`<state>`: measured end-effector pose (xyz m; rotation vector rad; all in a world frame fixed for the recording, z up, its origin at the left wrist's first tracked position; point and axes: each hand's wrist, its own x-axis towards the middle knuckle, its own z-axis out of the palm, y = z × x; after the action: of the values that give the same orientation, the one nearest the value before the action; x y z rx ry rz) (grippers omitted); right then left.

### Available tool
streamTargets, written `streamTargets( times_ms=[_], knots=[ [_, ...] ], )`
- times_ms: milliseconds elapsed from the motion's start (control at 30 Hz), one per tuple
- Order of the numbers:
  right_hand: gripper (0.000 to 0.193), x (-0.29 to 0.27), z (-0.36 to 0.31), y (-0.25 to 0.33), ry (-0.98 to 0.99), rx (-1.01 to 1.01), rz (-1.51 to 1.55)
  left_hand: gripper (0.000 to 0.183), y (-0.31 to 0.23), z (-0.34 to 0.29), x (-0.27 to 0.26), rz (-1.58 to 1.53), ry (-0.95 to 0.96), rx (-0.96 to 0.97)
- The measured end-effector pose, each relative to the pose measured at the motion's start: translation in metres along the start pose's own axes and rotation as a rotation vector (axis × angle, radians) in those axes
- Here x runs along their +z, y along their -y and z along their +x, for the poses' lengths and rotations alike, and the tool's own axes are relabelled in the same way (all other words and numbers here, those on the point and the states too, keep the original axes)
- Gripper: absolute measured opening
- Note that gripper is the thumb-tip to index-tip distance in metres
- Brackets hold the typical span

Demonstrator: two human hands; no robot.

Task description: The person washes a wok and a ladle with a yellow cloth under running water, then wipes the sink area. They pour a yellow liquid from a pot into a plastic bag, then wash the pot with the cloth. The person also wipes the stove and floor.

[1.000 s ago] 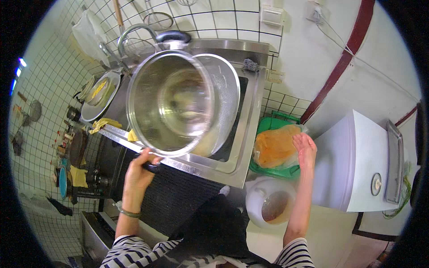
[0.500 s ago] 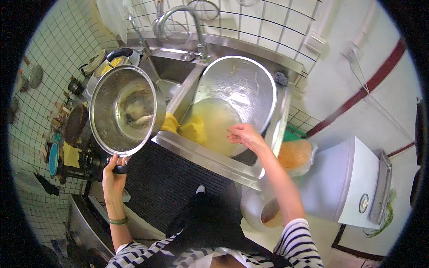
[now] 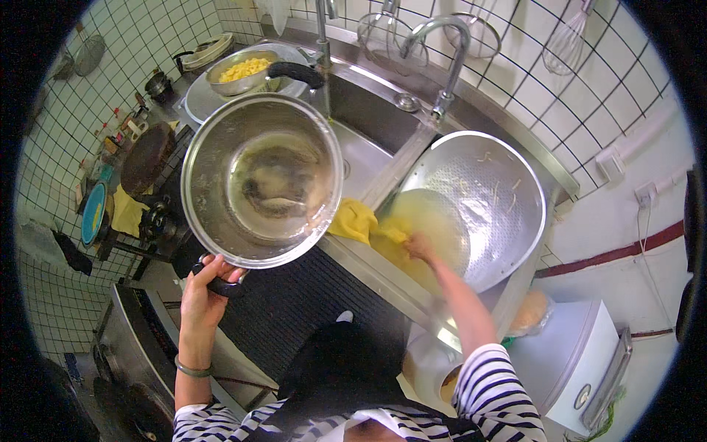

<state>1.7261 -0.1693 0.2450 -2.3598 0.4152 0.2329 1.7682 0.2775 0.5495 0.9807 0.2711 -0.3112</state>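
My left hand (image 3: 206, 287) grips the near black handle of a stainless steel pot (image 3: 208, 221). The pot is tipped with its mouth toward me; its inside is wet, with a dark cloudy patch at the bottom. Over the right sink basin, my right hand (image 3: 423, 249) is closed on a yellow cloth (image 3: 355, 221), part of which hangs over the basin's front edge. Motion smears the fingers and the cloth there. A large perforated steel colander (image 3: 490, 184) leans in that basin, with a few pale strands on its wall and cloudy yellowish water at its low side.
A faucet (image 3: 455, 62) rises behind the sinks, and the left sink basin (image 3: 361, 158) lies past the pot. Beyond it stands a steel bowl of yellow pieces (image 3: 243, 74). A white cabinet (image 3: 560, 353) is at the right, a black ribbed mat (image 3: 287, 295) below.
My right hand has gone from open above the water to closed on the yellow cloth. The view has turned left, and the pot has come closer to the sink.
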Motion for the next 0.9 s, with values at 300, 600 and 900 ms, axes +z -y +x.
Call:
streamTargets(
  times_ms=[300, 600, 900],
  knots=[
    [0.014, -0.211, -0.077, 0.107, -0.244, -0.102, 0.487, 0.004, -0.026, 0.043, 0.05, 0.337, 0.149, -0.116],
    [0.027, -0.391, -0.135, 0.26, -0.452, -0.511, 0.865, 0.01, 0.01, 0.082, 0.121, 0.473, 0.435, -0.28],
    [0.026, -0.369, -0.091, 0.235, -0.276, -0.388, 1.183, 0.019, 0.104, 0.054, 0.182, 0.458, 0.621, -0.54]
  ],
)
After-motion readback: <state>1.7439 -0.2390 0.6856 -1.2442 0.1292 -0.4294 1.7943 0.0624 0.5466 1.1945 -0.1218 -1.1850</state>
